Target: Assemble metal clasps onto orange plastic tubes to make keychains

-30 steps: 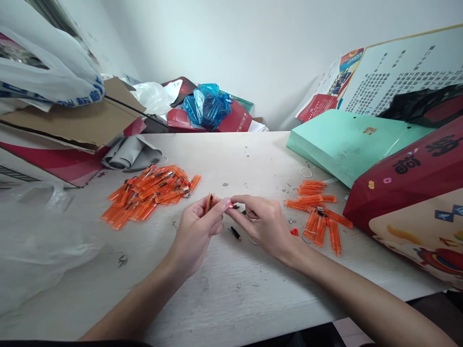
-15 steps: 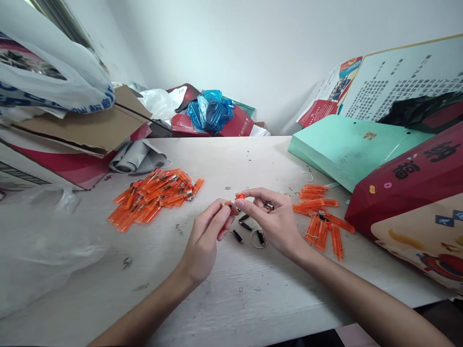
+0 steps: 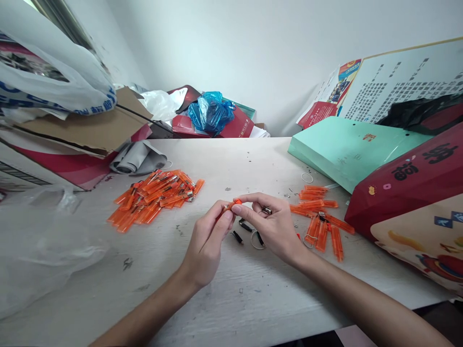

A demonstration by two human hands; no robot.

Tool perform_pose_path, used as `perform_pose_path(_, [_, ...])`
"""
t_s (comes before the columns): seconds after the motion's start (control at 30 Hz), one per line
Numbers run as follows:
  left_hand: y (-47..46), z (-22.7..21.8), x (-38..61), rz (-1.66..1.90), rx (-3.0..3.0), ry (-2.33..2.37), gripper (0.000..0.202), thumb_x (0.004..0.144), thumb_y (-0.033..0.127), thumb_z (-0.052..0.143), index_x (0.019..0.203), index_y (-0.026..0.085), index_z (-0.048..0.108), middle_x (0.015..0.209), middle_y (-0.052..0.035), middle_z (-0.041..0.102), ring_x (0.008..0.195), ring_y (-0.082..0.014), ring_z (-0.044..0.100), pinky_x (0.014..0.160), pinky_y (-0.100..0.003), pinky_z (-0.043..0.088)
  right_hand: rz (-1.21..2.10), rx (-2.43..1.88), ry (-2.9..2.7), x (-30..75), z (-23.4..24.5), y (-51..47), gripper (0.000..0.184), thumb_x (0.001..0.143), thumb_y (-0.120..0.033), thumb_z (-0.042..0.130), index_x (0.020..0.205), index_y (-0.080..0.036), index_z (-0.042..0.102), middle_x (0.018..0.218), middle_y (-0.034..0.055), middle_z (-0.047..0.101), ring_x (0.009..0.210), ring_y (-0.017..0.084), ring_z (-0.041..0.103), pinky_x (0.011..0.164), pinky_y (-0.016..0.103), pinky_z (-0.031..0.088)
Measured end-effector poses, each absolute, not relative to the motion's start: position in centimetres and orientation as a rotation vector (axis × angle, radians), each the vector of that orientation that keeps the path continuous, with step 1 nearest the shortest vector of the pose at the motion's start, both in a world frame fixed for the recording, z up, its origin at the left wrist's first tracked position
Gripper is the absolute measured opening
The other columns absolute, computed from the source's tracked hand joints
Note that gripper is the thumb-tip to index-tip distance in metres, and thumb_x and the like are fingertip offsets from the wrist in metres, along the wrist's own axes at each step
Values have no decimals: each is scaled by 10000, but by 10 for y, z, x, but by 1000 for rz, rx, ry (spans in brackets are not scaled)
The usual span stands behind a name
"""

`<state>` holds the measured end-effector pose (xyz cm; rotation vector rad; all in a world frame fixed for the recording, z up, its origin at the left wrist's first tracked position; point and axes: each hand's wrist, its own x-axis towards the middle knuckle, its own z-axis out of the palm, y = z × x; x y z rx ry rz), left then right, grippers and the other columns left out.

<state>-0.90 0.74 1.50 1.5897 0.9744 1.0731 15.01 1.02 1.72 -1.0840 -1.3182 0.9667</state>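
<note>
My left hand (image 3: 206, 238) is closed around an orange translucent lighter (image 3: 227, 207), mostly hidden by the fingers. Thumb and forefinger of my right hand (image 3: 277, 224) pinch a small bright orange piece (image 3: 237, 202) against the lighter's top end. A shiny metal lighter hood (image 3: 266, 210) sits in the curled fingers of that same hand. Under the hands lie several small black cylindrical parts (image 3: 237, 237) and a pale rubber band (image 3: 255, 241). To the left is a large heap of orange lighters (image 3: 152, 197); a smaller group of orange lighters (image 3: 321, 231) lies to the right.
A clear plastic bag (image 3: 47, 250) covers the table's left side, below a cardboard box (image 3: 87, 127) and a white bag (image 3: 54, 62). A mint-green box (image 3: 347, 144) and a red gift bag (image 3: 408, 202) stand at right. A blue bag (image 3: 211, 113) lies at the back.
The right hand has moved slightly left and down, bringing the small orange piece onto the lighter end in the left hand. Before, the two were a little apart.
</note>
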Motion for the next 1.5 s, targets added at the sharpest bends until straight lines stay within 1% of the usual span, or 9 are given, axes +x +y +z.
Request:
perform_pose_path(0.23, [7,14,-8,1061,1600,994,272,1075,326,414,875,186,533,764,19,421,697,-130,386,637,-297,327,951,-1118,-1319,150,18,9,178,864,-374,777,914,-206,810,567,-68,376,542,73,332,516,230,297])
perform_pose_path(0.43, [7,14,-9,1063,1615,996,266,1076,327,417,889,186,545,767,20,435,694,-129,384,643,-299,330,890,-1111,-1362,150,16,8,165,863,-369,781,916,-216,811,555,-79,314,529,74,295,506,236,280])
perform_pose_path(0.67, [7,14,-9,1070,1618,995,261,1078,333,411,918,184,554,782,15,459,706,-133,401,644,-303,324,909,-1120,-1314,150,18,8,175,855,-351,778,914,-188,802,561,-80,323,538,76,311,522,240,294])
perform_pose_path(0.9, [6,16,-9,1056,1624,1004,266,1074,318,419,865,187,518,799,12,485,714,-135,409,649,-303,320,941,-1102,-1375,153,17,11,199,861,-383,772,932,-200,801,567,-77,344,543,83,321,538,253,310])
perform_pose_path(1.0, [6,17,-9,1059,1633,1009,273,1075,312,414,853,188,512,790,14,472,718,-136,413,655,-302,323,951,-1105,-1370,153,16,12,198,860,-382,774,923,-196,799,560,-78,340,539,84,326,538,254,313])
perform_pose_path(1.13, [7,17,-9,1068,1643,1007,264,1076,312,413,874,191,531,751,21,413,718,-139,407,661,-296,328,970,-1087,-1392,153,17,13,182,866,-367,773,899,-190,793,558,-81,335,540,81,324,548,257,313])
perform_pose_path(1.3, [7,16,-10,1054,1638,1008,257,1073,299,404,876,189,528,769,20,438,705,-135,388,661,-293,328,972,-1114,-1445,155,19,13,167,869,-360,773,879,-195,795,545,-82,333,533,80,305,534,256,289])
perform_pose_path(1.37, [7,16,-10,1048,1633,1007,256,1067,293,402,866,188,520,772,18,440,707,-136,386,662,-294,327,963,-1120,-1470,156,20,14,165,869,-371,775,874,-208,802,545,-76,363,536,82,305,530,255,288])
perform_pose_path(1.5, [8,16,-12,1047,1637,1001,269,1048,276,390,813,188,486,756,13,417,706,-145,378,657,-303,318,969,-1093,-1533,158,22,15,207,879,-424,763,861,-224,813,571,-53,479,543,86,299,517,256,281])
